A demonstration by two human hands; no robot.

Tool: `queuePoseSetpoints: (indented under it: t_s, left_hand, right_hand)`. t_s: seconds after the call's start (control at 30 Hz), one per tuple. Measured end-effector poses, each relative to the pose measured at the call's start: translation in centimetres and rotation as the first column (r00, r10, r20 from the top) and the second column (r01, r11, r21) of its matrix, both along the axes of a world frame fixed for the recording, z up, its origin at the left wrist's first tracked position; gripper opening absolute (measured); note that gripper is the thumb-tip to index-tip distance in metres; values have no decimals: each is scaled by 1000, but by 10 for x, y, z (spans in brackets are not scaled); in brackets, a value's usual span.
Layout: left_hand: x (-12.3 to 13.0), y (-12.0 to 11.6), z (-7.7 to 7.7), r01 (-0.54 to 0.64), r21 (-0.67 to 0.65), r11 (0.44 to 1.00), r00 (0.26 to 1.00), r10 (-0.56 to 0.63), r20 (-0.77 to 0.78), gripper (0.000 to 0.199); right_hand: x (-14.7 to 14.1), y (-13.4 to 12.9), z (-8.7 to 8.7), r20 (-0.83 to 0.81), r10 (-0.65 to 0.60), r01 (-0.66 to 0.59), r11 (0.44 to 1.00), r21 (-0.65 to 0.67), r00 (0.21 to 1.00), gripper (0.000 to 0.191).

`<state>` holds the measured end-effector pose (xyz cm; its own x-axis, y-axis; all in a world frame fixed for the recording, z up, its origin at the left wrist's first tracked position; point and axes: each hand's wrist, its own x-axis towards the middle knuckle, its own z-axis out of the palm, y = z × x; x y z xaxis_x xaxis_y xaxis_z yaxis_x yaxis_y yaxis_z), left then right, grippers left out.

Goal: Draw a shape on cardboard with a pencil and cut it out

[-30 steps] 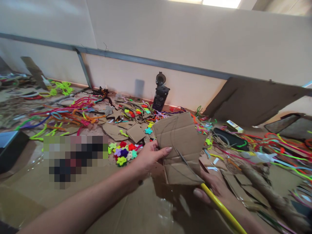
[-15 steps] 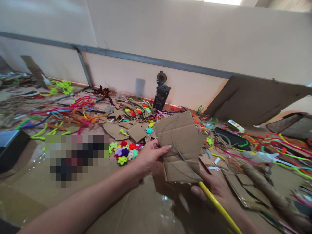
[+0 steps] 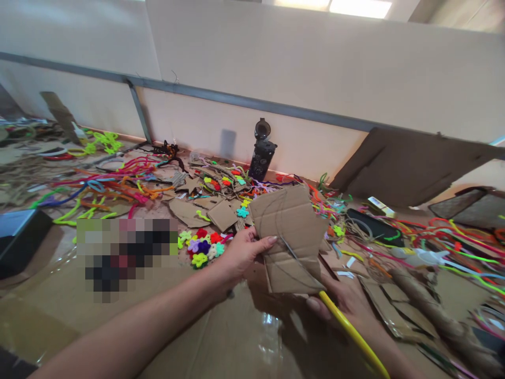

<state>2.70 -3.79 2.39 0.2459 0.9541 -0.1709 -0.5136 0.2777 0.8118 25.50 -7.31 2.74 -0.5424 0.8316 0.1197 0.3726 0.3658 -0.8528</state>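
A piece of cardboard (image 3: 294, 221) with curved pencil lines is held up near the middle. My left hand (image 3: 248, 250) pinches its left edge, thumb on the front face. At its lower right corner is my right hand (image 3: 335, 300), closed around a tool with a yellow handle (image 3: 347, 326), partly hidden. The tool's thin metal blade (image 3: 290, 248) lies against the cardboard's face and points up left. Colourful pipe-cleaner flowers (image 3: 203, 246) lie just left of my left hand.
A black bottle (image 3: 261, 158) with its lid up stands against the white partition (image 3: 189, 118). Pipe cleaners (image 3: 118, 181) and cardboard scraps are strewn left and right. A dark box (image 3: 23, 242) is at the left, a brown roll (image 3: 426, 302) at the right.
The cardboard, the yellow-handled tool and my right hand have shifted slightly left. My left hand keeps its hold. The background sits slightly lower in view.
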Motion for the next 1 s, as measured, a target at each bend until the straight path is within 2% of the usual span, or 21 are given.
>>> queuePoseSetpoints:
  t_s: [0.1,0.43,0.73,1.0]
  left_hand:
    - [1,-2,-1,2,-3,1000,1000,-2,12,48]
    - [4,-6,4,-4,30,1000,1000,4,5,50]
    - [4,-3,-3,2,-7,1000,1000,-2,7,45]
    - [3,-2,-3,18,-66,998,999,-15,51,45]
  right_hand:
    - [4,0,0,2,-36,36,998,56,999,68]
    - [5,-2,2,-32,-12,14,999,43,999,67]
    - [2,-2,-5,-54,-12,9,998,-58,998,63]
    - [-2,-5,-8,-11,-52,51,996,-72,999,64]
